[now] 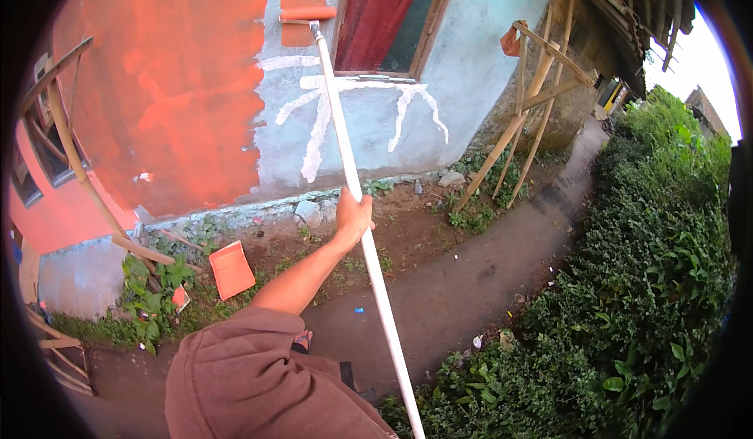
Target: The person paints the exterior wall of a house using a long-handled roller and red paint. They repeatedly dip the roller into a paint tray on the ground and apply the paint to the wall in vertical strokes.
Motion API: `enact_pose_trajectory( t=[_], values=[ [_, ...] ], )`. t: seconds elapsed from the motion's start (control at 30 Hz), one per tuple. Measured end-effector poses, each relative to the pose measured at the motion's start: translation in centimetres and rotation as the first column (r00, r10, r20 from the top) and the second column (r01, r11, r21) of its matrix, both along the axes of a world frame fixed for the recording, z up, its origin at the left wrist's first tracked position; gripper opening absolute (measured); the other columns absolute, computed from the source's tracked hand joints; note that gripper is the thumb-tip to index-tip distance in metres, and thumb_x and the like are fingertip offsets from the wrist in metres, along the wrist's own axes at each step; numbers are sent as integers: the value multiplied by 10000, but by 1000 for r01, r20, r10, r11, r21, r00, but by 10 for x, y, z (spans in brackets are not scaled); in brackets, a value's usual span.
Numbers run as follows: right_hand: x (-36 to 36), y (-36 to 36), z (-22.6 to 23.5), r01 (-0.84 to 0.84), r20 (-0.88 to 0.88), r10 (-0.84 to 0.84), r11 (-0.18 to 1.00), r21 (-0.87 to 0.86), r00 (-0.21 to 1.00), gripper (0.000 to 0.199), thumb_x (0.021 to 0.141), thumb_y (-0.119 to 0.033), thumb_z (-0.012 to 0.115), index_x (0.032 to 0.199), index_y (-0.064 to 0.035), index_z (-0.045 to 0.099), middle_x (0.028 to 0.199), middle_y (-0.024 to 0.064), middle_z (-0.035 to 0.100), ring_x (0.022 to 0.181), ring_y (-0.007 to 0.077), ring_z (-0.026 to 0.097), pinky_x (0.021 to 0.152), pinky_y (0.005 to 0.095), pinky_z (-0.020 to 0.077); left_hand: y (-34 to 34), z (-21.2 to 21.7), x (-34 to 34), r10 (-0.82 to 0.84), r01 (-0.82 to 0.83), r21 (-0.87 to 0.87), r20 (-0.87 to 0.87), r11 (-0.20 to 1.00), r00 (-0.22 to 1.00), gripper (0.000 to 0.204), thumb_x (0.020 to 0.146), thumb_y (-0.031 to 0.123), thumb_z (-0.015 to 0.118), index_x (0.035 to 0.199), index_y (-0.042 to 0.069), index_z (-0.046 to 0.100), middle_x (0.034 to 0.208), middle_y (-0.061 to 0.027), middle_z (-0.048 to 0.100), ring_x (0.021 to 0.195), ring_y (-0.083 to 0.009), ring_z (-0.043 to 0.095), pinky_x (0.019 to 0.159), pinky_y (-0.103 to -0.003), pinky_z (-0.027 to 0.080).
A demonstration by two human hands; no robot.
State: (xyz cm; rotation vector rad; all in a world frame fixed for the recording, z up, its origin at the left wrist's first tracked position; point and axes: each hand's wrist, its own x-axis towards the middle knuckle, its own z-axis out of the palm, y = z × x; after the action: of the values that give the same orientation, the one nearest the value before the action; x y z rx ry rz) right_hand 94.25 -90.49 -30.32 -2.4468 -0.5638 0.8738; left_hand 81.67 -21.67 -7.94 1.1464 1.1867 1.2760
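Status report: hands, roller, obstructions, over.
Left hand closed around white pole; right hand out of view. Orange roller up at part-orange wall. Window frame close on roller's right.

Lost the pole (380,282) past the bottom edge. Could not find the right hand in view. Saw the left hand (354,215) with palm hidden against the pole. Glimpsed only part of a foot (303,339) beyond the sleeve (235,368). Lost the top of the window (392,23) above. Could not identify the blue scrap (359,310) on the path (478,274), too small.
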Motion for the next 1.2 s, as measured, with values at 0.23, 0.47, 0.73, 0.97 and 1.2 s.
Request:
enact_pose_trajectory(
  t=[0.23, 0.47, 0.73, 0.97, 1.2],
  values=[
    [6, 101, -21, -113, 164, 82, 976, 188, 983, 423, 905, -366, 619, 828, 50, 638, 663, 257, 595, 619, 374, 590, 574, 469, 440, 81, 69, -9, 86, -83, 179, -12, 980, 996, 290, 863, 115, 564, 1053, -60, 432, 702, -149, 578, 417, -247, 585, 375, -384, 484],
    [-14, 269, 27, -130, 202, 44, 888, 441, 978, 392, 920, -306, 621, 741, 41, 589, 540, 98, 441, 573, 199, 314, 504, 407, 358, 203, 187, -35, 148, -114, 370, -67, 922, 987, 389, 815, 143, 594, 1094, -94, 464, 768, -210, 634, 472, -285, 631, 416, -397, 525],
    [-32, 413, 99, -138, -301, 396, 773, 619, 867, 251, 818, -245, 662, 805, 5, 648, 667, 112, 609, 623, 246, 599, 573, 404, 468, 293, 343, -72, 195, -130, 485, -85, 865, 977, 391, 772, 101, 587, 1097, -115, 553, 672, -172, 676, 578, -241, 694, 565, -363, 562],
    [-63, 568, 128, -177, -440, 621, 686, 706, 649, 173, 765, -154, 631, 745, 14, 595, 642, 43, 579, 567, 126, 549, 530, 283, 434, 338, 430, -100, 354, -193, 531, -218, 825, 909, 374, 763, 75, 577, 1110, -61, 599, 681, -119, 708, 658, -208, 721, 752, -301, 550],
    [-91, 617, 92, -351, -173, 419, 880, 321, 892, 305, 751, -261, 719, 652, 7, 611, 560, 78, 574, 531, 167, 583, 514, 340, 455, 402, 431, -118, 410, -230, 509, -276, 830, 869, 328, 751, 89, 597, 1054, -32, 630, 732, -97, 718, 745, -208, 724, 758, -320, 544]
  ],
)
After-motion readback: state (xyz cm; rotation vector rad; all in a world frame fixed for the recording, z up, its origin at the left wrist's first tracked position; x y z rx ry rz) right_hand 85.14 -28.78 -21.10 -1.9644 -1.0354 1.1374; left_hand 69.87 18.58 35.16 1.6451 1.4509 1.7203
